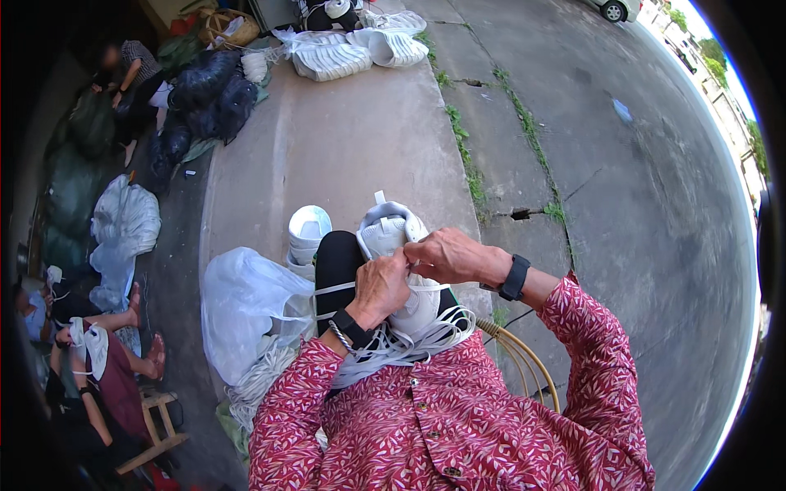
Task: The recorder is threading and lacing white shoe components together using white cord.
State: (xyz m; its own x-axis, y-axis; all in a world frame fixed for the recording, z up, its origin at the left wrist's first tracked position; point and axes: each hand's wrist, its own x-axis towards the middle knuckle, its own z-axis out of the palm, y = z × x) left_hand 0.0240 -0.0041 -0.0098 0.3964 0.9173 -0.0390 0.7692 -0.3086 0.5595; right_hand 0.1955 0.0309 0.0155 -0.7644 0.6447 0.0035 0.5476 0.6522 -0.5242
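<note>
A white shoe [391, 232] lies across my lap on dark trousers [336, 260], its padded collar and pull tab pointing away from me. Over its lacing area my left hand [381, 286] and my right hand [455, 256] meet, both with fingers closed in a pinch. They appear to grip a white shoelace [332, 289], though the fingertips hide the exact spot. Lace strands stretch out on both sides of the shoe. A heap of loose white laces [401, 348] rests in my lap, below the toe.
Stacked white shoe uppers [309, 231] and a clear plastic bag [250, 307] sit at my left, above a lace bundle [260, 385]. A cane hoop [524, 360] curves by my right side. Farther off are bundled uppers [327, 57], black bags [205, 90] and two seated people.
</note>
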